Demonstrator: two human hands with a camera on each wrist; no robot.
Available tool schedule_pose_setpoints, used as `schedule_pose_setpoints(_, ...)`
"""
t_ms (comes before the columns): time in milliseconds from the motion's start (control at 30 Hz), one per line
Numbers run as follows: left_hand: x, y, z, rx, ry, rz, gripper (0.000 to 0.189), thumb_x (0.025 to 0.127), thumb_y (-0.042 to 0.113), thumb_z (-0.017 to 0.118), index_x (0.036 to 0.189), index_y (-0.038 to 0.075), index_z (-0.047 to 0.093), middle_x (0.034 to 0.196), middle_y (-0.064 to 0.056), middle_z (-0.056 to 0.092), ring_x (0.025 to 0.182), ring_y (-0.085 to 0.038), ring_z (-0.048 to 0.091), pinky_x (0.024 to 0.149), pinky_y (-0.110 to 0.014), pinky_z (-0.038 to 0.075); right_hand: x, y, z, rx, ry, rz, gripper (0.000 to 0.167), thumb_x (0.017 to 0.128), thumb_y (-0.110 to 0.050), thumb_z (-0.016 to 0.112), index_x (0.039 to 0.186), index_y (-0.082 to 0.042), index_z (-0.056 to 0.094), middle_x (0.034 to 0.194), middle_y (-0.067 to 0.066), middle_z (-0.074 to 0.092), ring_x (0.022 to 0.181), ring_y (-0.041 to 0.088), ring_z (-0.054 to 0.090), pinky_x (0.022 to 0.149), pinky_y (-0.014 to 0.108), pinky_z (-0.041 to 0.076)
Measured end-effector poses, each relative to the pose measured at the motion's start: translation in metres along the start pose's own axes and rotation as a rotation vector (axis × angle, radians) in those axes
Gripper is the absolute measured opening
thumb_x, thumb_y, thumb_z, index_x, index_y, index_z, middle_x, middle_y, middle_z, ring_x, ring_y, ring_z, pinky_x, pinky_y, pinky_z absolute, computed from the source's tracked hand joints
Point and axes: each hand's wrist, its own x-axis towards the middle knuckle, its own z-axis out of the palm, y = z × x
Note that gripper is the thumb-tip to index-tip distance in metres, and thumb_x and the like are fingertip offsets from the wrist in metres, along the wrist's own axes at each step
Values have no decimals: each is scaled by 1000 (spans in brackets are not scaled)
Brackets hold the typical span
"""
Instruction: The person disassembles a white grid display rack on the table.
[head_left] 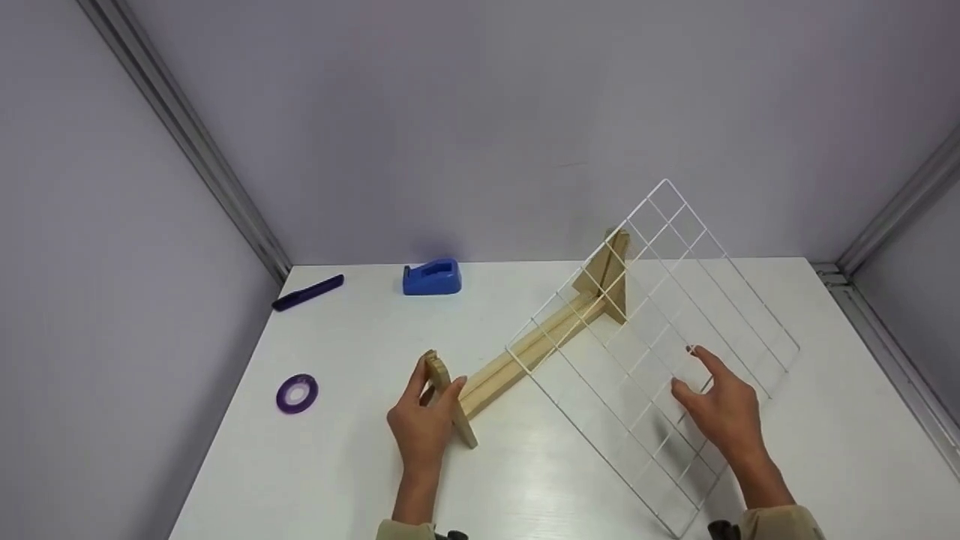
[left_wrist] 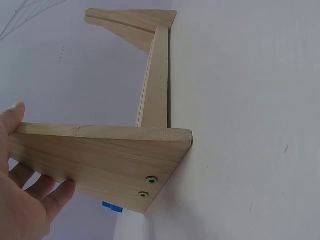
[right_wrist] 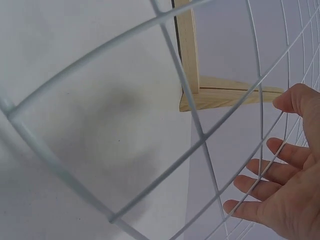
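Observation:
A wooden stand [head_left: 532, 346], two upright end pieces joined by a long grooved bar, lies diagonally on the table. My left hand [head_left: 424, 424] grips its near end piece [left_wrist: 100, 155], thumb on one side and fingers on the other. Two metal bolt heads [left_wrist: 151, 180] show on that piece's outer face. A white wire grid panel [head_left: 651, 371] stands tilted over the right of the table, overlapping the bar and the far end piece [head_left: 611, 274] in the head view. My right hand [head_left: 724, 412] holds the grid, thumb and fingers about its wires [right_wrist: 260, 135].
At the back of the table sits a blue tape dispenser [head_left: 432, 277]. A dark blue stick-like item [head_left: 308, 292] lies at the back left, with a purple tape roll [head_left: 282, 395] in front of it. Walls [head_left: 480, 135] enclose the table behind and at both sides.

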Motion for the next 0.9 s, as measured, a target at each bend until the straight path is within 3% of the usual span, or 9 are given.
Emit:
schedule_pose_setpoints(67,0,0,0,9,11,5,68,80,21,88,138,0,60,137,-20,63,115,-38,69,89,-44,60,-1,1,1,-3,-6,6,61,91,-20,70,147,-5,51,57,-1,44,50,9,29,52,28,31)
schedule_pose_setpoints(167,-2,0,1,22,27,10,68,79,19,88,138,0,61,137,-19,63,116,-37,69,90,-44,60,-2,3,2,-2,-13,5,60,91,-19,71,146,-5,52,56,-6,37,51,9,32,50,27,32)
schedule_pose_setpoints(500,-6,2,2,62,79,40,66,79,17,88,136,-2,61,133,-24,64,108,-41,71,84,-49,61,-7,12,8,-12,-44,-10,56,91,-18,70,144,-5,55,55,-7,39,50,6,28,48,25,30)
schedule_pose_setpoints(900,-8,4,6,59,111,6,65,79,18,89,136,1,63,132,-22,65,109,-41,71,84,-51,60,-13,18,16,-28,-103,14,57,91,-18,68,144,-5,54,55,-6,36,48,7,30,45,23,32)
